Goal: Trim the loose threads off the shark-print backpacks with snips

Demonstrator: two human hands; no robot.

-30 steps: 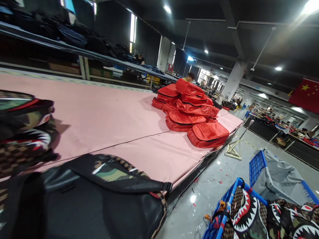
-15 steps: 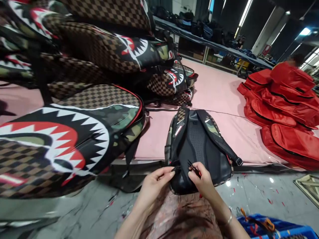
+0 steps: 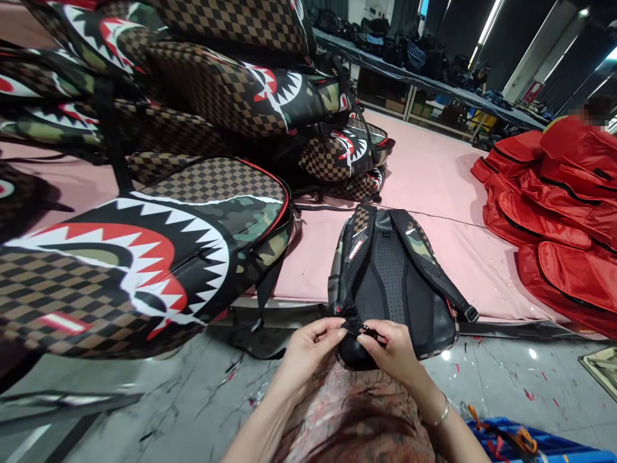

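A black backpack (image 3: 385,283) with checkered and camouflage trim lies back side up at the table's front edge, its padded shoulder straps on top. My left hand (image 3: 313,344) is closed in a pinch on a black strap (image 3: 351,325) at the bag's lower left corner. Right beside it, my right hand (image 3: 388,344) is closed on a small dark item, partly hidden by the fingers, too small to name. The fingertips of both hands almost meet over the strap.
A large shark-mouth backpack (image 3: 168,257) lies at the left, before a pile of similar bags (image 3: 216,90). Red bags (image 3: 554,193) are heaped on the pink table (image 3: 429,167) at the right. A blue crate (image 3: 544,440) stands on the floor (image 3: 193,399), lower right.
My right hand has moved left, bringing its dark item to the strap pinched by my left hand. The whole view has shifted a little, so the bags appear farther right.
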